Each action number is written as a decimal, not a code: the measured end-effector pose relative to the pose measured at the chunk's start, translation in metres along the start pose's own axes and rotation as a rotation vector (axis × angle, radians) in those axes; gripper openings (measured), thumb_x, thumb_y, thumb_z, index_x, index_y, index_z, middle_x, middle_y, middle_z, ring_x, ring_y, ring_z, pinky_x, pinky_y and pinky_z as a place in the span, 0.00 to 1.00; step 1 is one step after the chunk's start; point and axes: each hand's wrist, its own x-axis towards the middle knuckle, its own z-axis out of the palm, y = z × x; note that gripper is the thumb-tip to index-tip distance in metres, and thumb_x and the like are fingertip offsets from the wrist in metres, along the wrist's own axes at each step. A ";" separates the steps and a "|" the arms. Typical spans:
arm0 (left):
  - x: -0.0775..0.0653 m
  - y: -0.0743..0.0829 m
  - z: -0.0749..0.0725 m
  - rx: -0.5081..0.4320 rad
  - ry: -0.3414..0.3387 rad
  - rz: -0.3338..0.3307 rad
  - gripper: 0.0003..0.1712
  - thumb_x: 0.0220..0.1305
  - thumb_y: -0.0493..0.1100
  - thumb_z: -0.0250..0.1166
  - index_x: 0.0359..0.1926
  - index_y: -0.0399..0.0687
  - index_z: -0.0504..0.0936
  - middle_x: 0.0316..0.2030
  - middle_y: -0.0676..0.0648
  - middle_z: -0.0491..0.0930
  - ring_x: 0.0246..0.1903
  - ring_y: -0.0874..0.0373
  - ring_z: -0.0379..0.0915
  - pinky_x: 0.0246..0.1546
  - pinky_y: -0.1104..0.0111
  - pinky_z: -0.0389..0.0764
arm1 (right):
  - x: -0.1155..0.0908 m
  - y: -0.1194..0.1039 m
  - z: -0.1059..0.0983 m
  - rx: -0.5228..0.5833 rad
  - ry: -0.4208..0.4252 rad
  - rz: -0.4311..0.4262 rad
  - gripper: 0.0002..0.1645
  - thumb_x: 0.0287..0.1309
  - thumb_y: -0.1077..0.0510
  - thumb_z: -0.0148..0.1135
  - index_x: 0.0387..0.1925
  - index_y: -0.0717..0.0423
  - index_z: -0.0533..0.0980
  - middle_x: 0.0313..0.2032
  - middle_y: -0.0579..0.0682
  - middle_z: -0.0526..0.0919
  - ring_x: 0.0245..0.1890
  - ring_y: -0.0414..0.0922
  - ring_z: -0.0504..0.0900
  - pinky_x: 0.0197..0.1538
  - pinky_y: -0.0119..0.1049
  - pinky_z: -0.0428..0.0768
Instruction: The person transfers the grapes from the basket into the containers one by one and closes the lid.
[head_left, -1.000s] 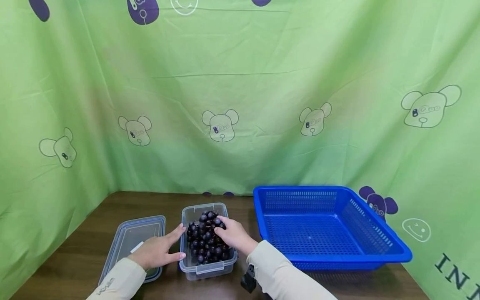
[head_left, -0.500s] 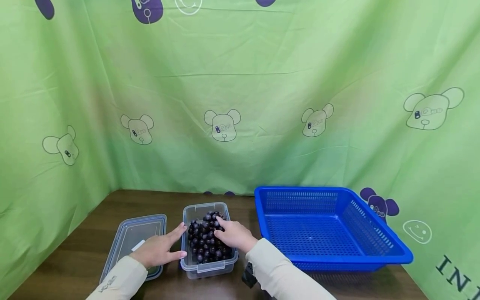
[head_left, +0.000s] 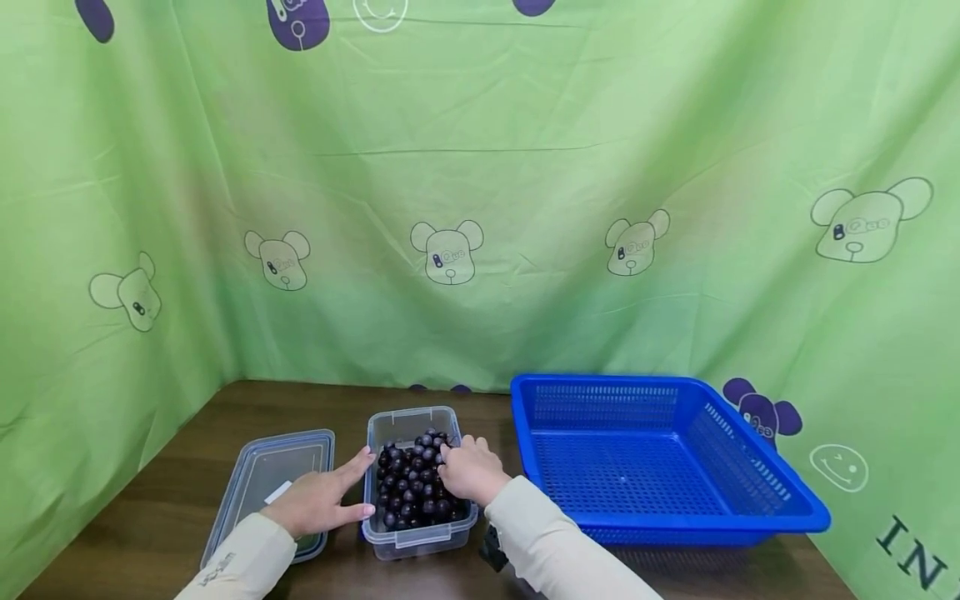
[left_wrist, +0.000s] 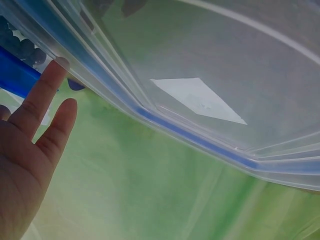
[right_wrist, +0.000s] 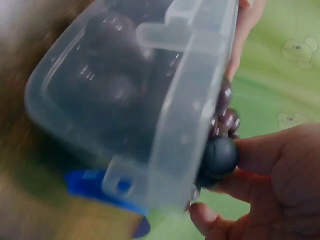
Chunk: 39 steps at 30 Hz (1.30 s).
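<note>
A clear plastic food container [head_left: 423, 537] stands on the table, filled with a bunch of dark purple grapes [head_left: 412, 487]. My left hand [head_left: 318, 500] touches its left side with outstretched thumb and fingers; the left wrist view shows the hand [left_wrist: 30, 135] at the edge. My right hand [head_left: 472, 471] is at the container's right rim, fingers bent around grapes there. In the right wrist view, thumb and fingers [right_wrist: 257, 155] pinch a grape [right_wrist: 220, 156] just above the rim. The other fingertips are partly hidden.
A clear lid [head_left: 277, 467] with a blue seal and a white label lies left of the container, partly under my left forearm. At the right stands a large blue plastic basket [head_left: 622, 517]. Green patterned cloth [head_left: 450, 333] hangs behind and beside the table [head_left: 345, 404].
My right hand has shifted from over the grapes to the container's right rim, its fingers more bent. The grapes have settled slightly within the container. The left hand stays in place.
</note>
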 end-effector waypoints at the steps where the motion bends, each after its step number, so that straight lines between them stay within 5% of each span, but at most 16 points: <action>1: 0.000 0.000 0.000 -0.003 0.001 -0.001 0.45 0.66 0.61 0.55 0.70 0.34 0.58 0.69 0.34 0.57 0.35 0.45 0.82 0.37 0.54 0.80 | 0.000 0.001 0.000 -0.009 -0.003 0.014 0.21 0.65 0.52 0.55 0.55 0.56 0.78 0.43 0.60 0.75 0.43 0.56 0.70 0.40 0.50 0.75; 6: -0.001 -0.004 0.001 -0.005 0.012 -0.007 0.44 0.66 0.61 0.55 0.70 0.34 0.58 0.69 0.34 0.57 0.35 0.46 0.82 0.37 0.53 0.79 | 0.000 0.004 0.001 -0.020 -0.027 0.073 0.18 0.66 0.50 0.53 0.47 0.55 0.82 0.40 0.58 0.78 0.43 0.56 0.74 0.41 0.52 0.77; 11: 0.001 -0.006 0.002 0.001 0.020 0.004 0.44 0.66 0.61 0.55 0.70 0.33 0.58 0.69 0.34 0.58 0.36 0.45 0.82 0.37 0.54 0.79 | -0.001 0.004 -0.003 0.021 -0.018 0.056 0.22 0.64 0.52 0.56 0.58 0.53 0.77 0.45 0.59 0.80 0.46 0.59 0.77 0.40 0.53 0.78; 16: -0.001 -0.005 -0.001 0.021 0.025 0.002 0.44 0.65 0.62 0.56 0.69 0.33 0.60 0.68 0.34 0.59 0.40 0.42 0.81 0.39 0.52 0.79 | 0.000 0.005 -0.005 0.139 -0.010 0.040 0.25 0.58 0.54 0.59 0.57 0.54 0.77 0.46 0.60 0.78 0.42 0.57 0.76 0.34 0.50 0.75; 24: 0.000 0.000 -0.013 0.096 0.025 -0.004 0.44 0.63 0.65 0.57 0.66 0.33 0.67 0.64 0.36 0.68 0.44 0.43 0.80 0.48 0.50 0.76 | 0.006 0.007 -0.007 0.335 0.161 0.005 0.23 0.52 0.59 0.61 0.53 0.54 0.80 0.45 0.58 0.80 0.27 0.46 0.72 0.23 0.40 0.67; 28: -0.006 0.000 -0.024 0.064 0.039 -0.078 0.39 0.65 0.63 0.56 0.62 0.33 0.73 0.44 0.35 0.82 0.27 0.52 0.79 0.47 0.50 0.76 | 0.010 0.004 -0.008 0.447 0.237 -0.063 0.24 0.56 0.59 0.61 0.56 0.58 0.78 0.51 0.61 0.78 0.30 0.49 0.75 0.28 0.40 0.70; 31: -0.013 -0.005 -0.035 0.059 0.079 -0.153 0.36 0.64 0.62 0.57 0.58 0.35 0.77 0.35 0.37 0.83 0.25 0.53 0.76 0.44 0.50 0.77 | 0.011 0.002 -0.009 0.528 0.274 -0.120 0.24 0.59 0.59 0.60 0.57 0.62 0.76 0.55 0.64 0.77 0.41 0.55 0.80 0.39 0.45 0.78; 35: -0.033 -0.023 -0.046 0.074 0.129 -0.281 0.33 0.65 0.60 0.57 0.56 0.35 0.79 0.48 0.35 0.81 0.41 0.42 0.80 0.40 0.46 0.77 | 0.012 -0.005 -0.007 0.600 0.295 -0.218 0.23 0.58 0.61 0.59 0.55 0.67 0.76 0.49 0.62 0.81 0.45 0.55 0.81 0.50 0.48 0.77; 39: -0.067 -0.050 -0.056 0.087 0.154 -0.440 0.31 0.68 0.59 0.55 0.54 0.34 0.79 0.49 0.32 0.79 0.46 0.35 0.77 0.36 0.43 0.77 | 0.019 -0.022 -0.005 0.560 0.299 -0.277 0.16 0.54 0.63 0.60 0.44 0.64 0.83 0.37 0.54 0.86 0.32 0.46 0.82 0.41 0.36 0.78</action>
